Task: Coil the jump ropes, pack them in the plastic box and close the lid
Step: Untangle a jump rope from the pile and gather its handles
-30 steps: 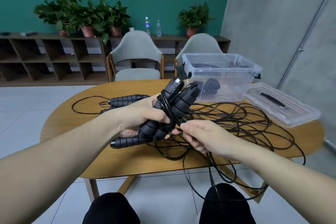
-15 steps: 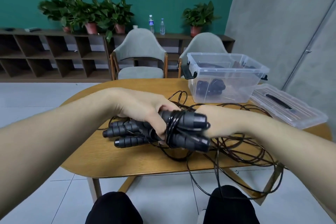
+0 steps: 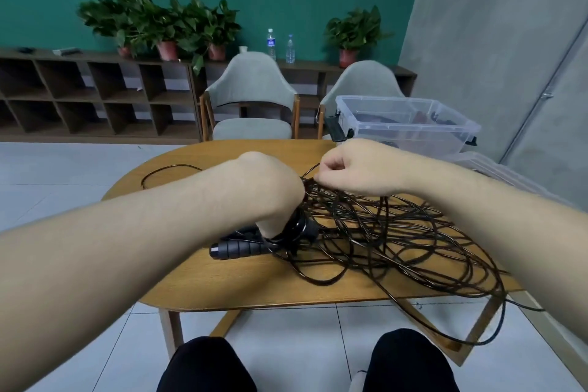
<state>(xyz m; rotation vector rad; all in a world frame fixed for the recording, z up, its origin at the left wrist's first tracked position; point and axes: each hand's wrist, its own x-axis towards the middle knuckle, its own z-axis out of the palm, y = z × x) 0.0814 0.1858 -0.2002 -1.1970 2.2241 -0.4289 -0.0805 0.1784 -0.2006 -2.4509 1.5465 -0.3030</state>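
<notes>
My left hand [image 3: 270, 191] grips a bundle of black jump rope handles [image 3: 241, 245] with cord wound round them, holding them down near the wooden table [image 3: 197, 283]. My right hand [image 3: 353, 169] pinches black cord just beyond the handles, its fingers curled. A big tangle of black rope cord [image 3: 397, 242] spreads over the table's right half, and one loop hangs off the front edge toward the floor. The clear plastic box [image 3: 407, 127] stands open at the table's far right with dark rope parts inside. Its clear lid [image 3: 496, 172] lies to the right, mostly hidden by my right forearm.
Two grey chairs [image 3: 251, 95] stand behind the table. A low wooden shelf [image 3: 95, 95] along the green wall carries potted plants and two water bottles. A grey wall closes in at the right. My knees show below the table's front edge.
Both hands have dropped toward the table and the handle bundle now points down to the left. My right hand has moved up and away from the bundle, drawing cord. The camera tilted down.
</notes>
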